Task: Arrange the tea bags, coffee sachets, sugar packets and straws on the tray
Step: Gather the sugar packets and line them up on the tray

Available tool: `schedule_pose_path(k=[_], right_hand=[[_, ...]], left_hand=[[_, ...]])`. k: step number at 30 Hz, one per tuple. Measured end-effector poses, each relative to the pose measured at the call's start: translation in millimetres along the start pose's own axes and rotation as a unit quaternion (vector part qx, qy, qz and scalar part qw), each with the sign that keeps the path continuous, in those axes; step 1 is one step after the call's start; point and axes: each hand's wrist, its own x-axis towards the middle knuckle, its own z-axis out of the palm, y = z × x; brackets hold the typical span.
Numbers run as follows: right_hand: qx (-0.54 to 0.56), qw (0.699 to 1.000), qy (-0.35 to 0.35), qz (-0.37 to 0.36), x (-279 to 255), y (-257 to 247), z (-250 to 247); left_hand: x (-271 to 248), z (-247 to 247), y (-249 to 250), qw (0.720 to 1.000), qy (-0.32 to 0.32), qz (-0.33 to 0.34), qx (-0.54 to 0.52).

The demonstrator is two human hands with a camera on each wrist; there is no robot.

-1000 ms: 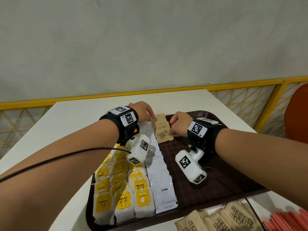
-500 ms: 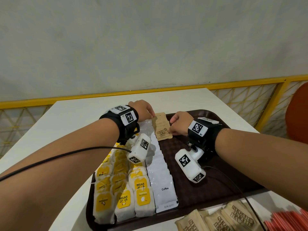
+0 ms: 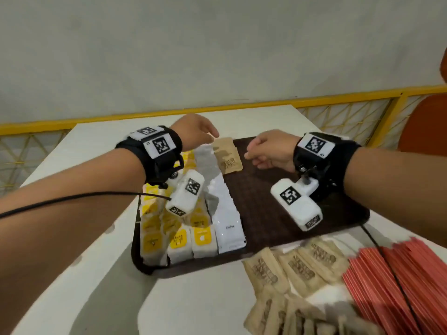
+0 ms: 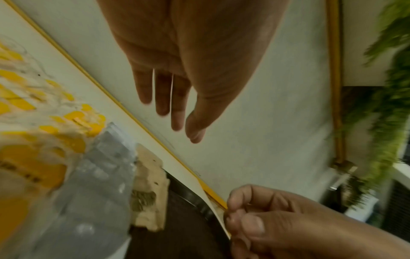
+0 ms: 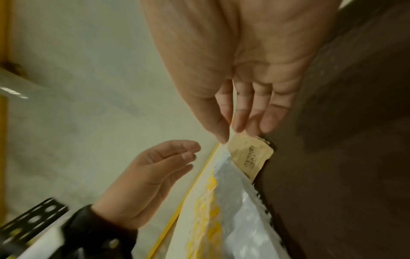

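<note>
Brown sugar packet (image 3: 227, 155) lies flat on tray (image 3: 278, 213) beside coffee sachets (image 3: 223, 213).

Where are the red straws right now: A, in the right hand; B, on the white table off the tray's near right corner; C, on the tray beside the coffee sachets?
B: the red straws lie on the white table, outside the brown tray, and neither hand holds any.

You've got soft, even indoor light, faint shadows on the tabletop (image 3: 198, 298), and both wrist views dim, smeary, edges warped.
</note>
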Motion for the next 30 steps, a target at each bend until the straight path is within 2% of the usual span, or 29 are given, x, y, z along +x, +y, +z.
schedule_pose_path(k=[3,5,8,11,14,16,19,21,30], right_hand=[[-0.046,0.992,-0.115,-0.026,-62.4,-4.0,-10.7],[-0.142,0.974,-0.171,-0.038,-103.0,2.9,-14.8],[-0.359,0.904,-0.224,-0.059,-151.3,24.2,-12.3],[-0.514,0.830,-0.198,-0.093,-176.6,43.2,-7.8],[-0.587,0.787,-0.151,-0.115,-186.0,52.1,-9.6],[-0.593,0.782,-0.147,-0.123,-188.2,55.5,-9.7],[-0.557,0.807,-0.137,-0.140,-190.4,57.4,-3.7],[-0.551,0.810,-0.136,-0.146,-190.2,57.4,2.8],[-0.626,0.750,-0.140,-0.160,-173.5,61.3,22.1]], left_hand=[[-49.9,-4.1,22.9,0.997,-0.027,0.047,-0.048],[-87.3,1.6,39.4,0.993,-0.071,0.079,-0.045],[-139.2,21.1,61.2,0.979,-0.159,0.127,-0.003],[-174.7,42.7,73.3,0.959,-0.227,0.165,0.051],[-192.5,59.9,79.3,0.936,-0.263,0.190,0.137],[-199.3,68.5,78.9,0.928,-0.276,0.182,0.173],[-205.2,75.2,75.6,0.932,-0.261,0.170,0.186],[-207.1,76.2,74.7,0.939,-0.241,0.166,0.183],[-209.6,82.3,69.9,0.941,-0.227,0.147,0.204]])
